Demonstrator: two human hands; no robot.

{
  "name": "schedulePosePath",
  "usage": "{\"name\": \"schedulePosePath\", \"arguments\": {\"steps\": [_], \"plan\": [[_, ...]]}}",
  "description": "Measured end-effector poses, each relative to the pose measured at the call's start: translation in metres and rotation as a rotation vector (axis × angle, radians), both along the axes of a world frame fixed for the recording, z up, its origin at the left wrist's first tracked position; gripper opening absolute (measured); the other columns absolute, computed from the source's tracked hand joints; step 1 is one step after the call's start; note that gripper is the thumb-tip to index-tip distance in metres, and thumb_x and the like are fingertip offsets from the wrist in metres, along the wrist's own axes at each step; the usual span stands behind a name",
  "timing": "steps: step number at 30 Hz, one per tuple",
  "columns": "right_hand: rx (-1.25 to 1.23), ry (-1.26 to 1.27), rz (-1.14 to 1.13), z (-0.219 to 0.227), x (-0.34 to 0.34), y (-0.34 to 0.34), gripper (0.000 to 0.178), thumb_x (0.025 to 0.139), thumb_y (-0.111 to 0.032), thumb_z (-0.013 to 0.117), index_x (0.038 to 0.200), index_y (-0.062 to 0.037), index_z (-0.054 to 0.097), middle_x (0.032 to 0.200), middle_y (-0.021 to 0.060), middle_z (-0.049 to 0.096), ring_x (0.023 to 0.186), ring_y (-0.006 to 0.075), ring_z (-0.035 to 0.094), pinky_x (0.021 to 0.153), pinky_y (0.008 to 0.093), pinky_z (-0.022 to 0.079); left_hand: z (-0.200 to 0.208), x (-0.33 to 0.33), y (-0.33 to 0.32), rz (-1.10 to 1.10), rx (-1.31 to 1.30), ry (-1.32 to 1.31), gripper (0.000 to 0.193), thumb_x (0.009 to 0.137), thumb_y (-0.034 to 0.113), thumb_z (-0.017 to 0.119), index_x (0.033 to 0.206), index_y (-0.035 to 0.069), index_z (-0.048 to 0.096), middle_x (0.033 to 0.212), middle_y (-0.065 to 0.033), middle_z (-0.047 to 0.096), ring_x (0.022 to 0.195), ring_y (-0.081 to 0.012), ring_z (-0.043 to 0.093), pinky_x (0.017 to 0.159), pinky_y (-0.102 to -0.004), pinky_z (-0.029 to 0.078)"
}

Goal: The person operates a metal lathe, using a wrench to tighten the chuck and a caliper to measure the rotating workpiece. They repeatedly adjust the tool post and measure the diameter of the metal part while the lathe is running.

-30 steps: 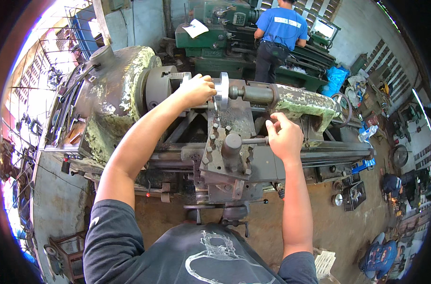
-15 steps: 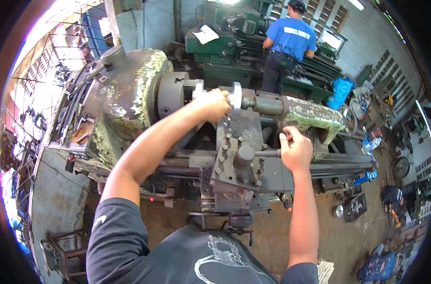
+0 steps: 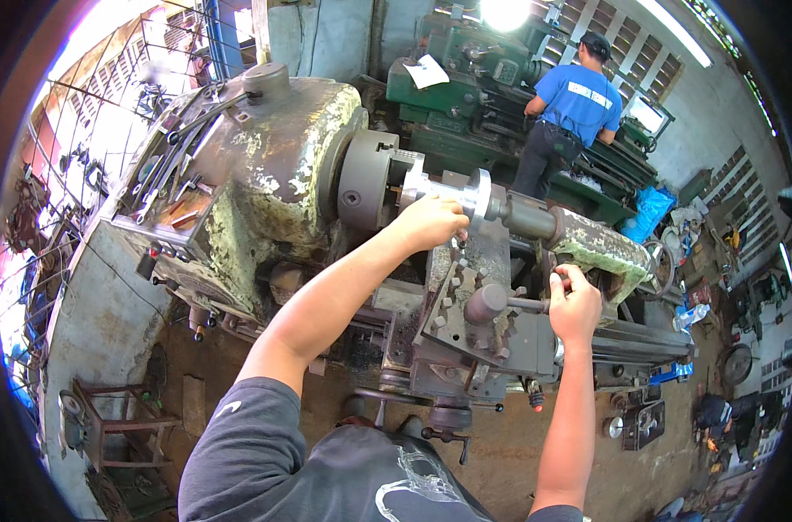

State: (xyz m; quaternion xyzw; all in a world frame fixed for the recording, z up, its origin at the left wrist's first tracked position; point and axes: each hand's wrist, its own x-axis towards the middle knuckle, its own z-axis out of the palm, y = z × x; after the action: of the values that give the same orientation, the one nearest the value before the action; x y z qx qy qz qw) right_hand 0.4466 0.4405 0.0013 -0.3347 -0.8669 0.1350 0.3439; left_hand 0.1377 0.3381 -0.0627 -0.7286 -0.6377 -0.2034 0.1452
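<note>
A shiny metal workpiece with a round flange [image 3: 480, 198] sits between the lathe chuck [image 3: 361, 180] and the tailstock [image 3: 587, 242]. My left hand [image 3: 432, 223] is closed at the near side of the workpiece, just left of the flange. Its curled fingers hide whatever they hold. Below it stands the tool post [image 3: 486, 306], with bolts around its block and a lever [image 3: 526, 304] sticking out to the right. The lever's end runs into my right hand [image 3: 575, 306], whose fingers are curled around it, thumb up.
Wrenches [image 3: 157, 170] lie on the headstock at left. Crank handles [image 3: 448, 435] jut toward my body. Behind the tailstock, a person in a blue shirt [image 3: 577, 97] works at a green lathe [image 3: 439, 87]. A wooden stand [image 3: 122, 426] is at lower left.
My view has shifted, so the lathe appears lower and further right. My left hand has drawn slightly toward me, baring more of the workpiece. My right hand stays at the lever's end.
</note>
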Motion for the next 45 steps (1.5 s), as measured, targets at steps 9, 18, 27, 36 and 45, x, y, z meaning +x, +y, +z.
{"name": "schedulePosePath", "arguments": {"steps": [9,18,27,36,45], "plan": [[-0.009,-0.013,-0.011,-0.001,0.000,0.003,0.016,0.087,-0.019,0.071,0.100,-0.0105,0.071,0.069,0.0110,0.068,0.062,0.0327,0.066,0.059,0.0421,0.049,0.004,0.024,-0.015,0.181,0.083,0.028,0.013,0.087,0.024,0.067,0.085,0.012,0.072,0.085,-0.0065,0.070,0.090,-0.0267,0.067,0.084,-0.0409,0.045],[0.005,-0.010,-0.026,0.001,-0.002,0.001,0.016,0.087,-0.022,0.071,0.099,-0.0114,0.071,0.068,0.0098,0.069,0.065,0.0331,0.068,0.060,0.0433,0.051,0.032,0.073,-0.011,0.579,-0.295,-0.435,0.035,0.097,0.033,0.063,0.093,0.001,0.076,0.089,-0.0234,0.073,0.089,-0.0369,0.072,0.084,-0.0487,0.055],[0.004,-0.041,0.004,0.002,-0.001,0.003,0.016,0.087,-0.019,0.072,0.100,-0.0090,0.072,0.070,0.0103,0.069,0.059,0.0268,0.065,0.058,0.0385,0.049,0.036,0.041,-0.026,0.323,-0.320,-0.693,0.024,0.095,0.015,0.065,0.113,0.000,0.070,0.089,-0.0186,0.073,0.085,-0.0288,0.072,0.081,-0.0394,0.054],[0.014,-0.091,-0.043,0.003,-0.003,-0.002,0.015,0.089,-0.021,0.072,0.100,-0.0104,0.073,0.071,0.0096,0.070,0.057,0.0226,0.065,0.058,0.0364,0.049,0.043,-0.011,-0.011,0.048,-0.177,-0.432,0.023,0.093,0.005,0.065,0.114,0.000,0.071,0.102,-0.0171,0.074,0.094,-0.0309,0.070,0.087,-0.0382,0.054],[-0.025,-0.069,-0.045,0.002,-0.002,0.000,0.015,0.088,-0.025,0.072,0.096,-0.0121,0.072,0.069,0.0091,0.069,0.064,0.0319,0.068,0.059,0.0423,0.051,0.021,-0.009,0.002,0.009,-0.263,-0.368,0.030,0.089,0.002,0.061,0.116,0.005,0.073,0.112,-0.0166,0.071,0.107,-0.0343,0.067,0.094,-0.0407,0.052]]}}
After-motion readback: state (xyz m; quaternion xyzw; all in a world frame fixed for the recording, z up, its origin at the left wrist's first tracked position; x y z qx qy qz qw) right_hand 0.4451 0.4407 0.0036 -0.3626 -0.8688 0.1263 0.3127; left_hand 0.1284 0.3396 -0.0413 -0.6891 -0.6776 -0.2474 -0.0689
